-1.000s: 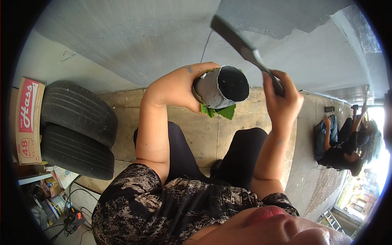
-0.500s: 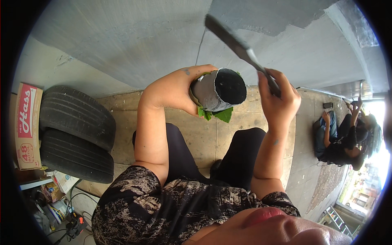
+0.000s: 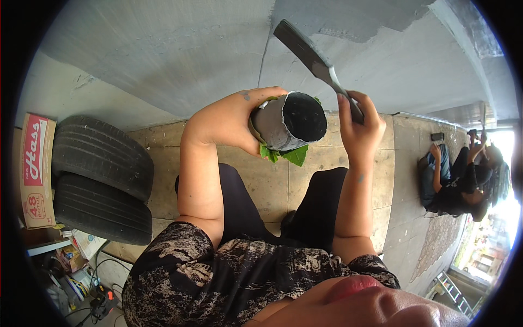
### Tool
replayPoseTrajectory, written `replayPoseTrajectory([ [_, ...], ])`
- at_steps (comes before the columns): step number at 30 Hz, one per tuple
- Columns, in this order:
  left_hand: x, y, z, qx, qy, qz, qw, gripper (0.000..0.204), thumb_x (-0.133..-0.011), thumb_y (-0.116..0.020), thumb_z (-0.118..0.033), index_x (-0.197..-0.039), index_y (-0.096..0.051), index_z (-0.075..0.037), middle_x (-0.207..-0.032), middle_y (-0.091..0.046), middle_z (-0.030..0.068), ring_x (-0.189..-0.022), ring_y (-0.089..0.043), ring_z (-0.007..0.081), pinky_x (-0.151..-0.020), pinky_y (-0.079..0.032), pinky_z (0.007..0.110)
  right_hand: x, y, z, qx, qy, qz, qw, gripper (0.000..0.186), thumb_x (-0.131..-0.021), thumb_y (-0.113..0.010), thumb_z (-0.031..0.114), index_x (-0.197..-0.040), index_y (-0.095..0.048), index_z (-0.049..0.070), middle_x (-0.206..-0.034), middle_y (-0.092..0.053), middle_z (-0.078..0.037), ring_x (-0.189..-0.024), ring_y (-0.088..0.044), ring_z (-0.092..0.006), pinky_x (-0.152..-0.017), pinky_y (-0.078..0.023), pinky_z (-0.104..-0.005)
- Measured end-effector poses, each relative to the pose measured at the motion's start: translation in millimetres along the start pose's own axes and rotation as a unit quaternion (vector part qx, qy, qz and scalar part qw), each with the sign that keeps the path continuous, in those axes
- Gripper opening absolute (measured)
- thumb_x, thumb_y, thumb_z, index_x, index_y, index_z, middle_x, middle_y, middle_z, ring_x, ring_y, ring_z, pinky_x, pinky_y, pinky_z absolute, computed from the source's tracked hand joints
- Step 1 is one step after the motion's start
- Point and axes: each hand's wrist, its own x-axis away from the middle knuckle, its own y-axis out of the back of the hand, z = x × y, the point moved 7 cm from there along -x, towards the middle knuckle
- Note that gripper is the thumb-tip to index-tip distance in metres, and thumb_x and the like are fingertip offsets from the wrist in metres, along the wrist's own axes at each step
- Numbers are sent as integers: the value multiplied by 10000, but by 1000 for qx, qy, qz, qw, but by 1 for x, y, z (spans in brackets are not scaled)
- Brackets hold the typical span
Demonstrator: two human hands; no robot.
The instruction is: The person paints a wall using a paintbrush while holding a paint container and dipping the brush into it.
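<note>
My left hand (image 3: pixel 231 120) grips a small paint can (image 3: pixel 289 122), smeared grey outside and dark inside, with green paper or leaf bits (image 3: pixel 289 154) sticking out under it. My right hand (image 3: pixel 359 122) holds a flat paintbrush (image 3: pixel 310 54) by its handle, the grey-coated bristle end raised up and to the left, above the can. The brush points toward a grey wall (image 3: pixel 180 49) with a darker painted patch (image 3: pixel 348 16) at the top.
Two stacked black tyres (image 3: pixel 101 180) lie at the left beside a cardboard box (image 3: pixel 35 169). Cables and clutter sit at the lower left. Another person (image 3: pixel 463 180) sits on the tiled floor (image 3: pixel 272 185) at the right. A ladder (image 3: pixel 452 291) shows at the lower right.
The brush has moved a little left and up toward the wall. The can stays in my left hand, tilted slightly more.
</note>
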Motion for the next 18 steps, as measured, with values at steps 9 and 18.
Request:
replayPoseTrajectory([
  [9, 4, 0, -1, -8, 20, 4, 1000, 1049, -492, -950, -127, -1458, -544, -82, -1187, -716, 103, -1070, -680, 214, -932, -527, 310, 12, 51, -36, 196, -112, -110, 968, 144, -928, -782, 294, -913, -742, 157, -623, -691, -34, -529, -691, -187, -488, -493, -307],
  [18, -3, -9, 2, 3, -7, 31, 999, 1055, -492, -944, -115, -1463, -534, -73, -1185, -716, 104, -1063, -678, 208, -920, -529, 305, -22, 31, -27, 229, -7, -73, 971, 155, -912, -775, 342, -903, -734, 192, -599, -672, -15, -547, -689, -224, -523, -509, -358],
])
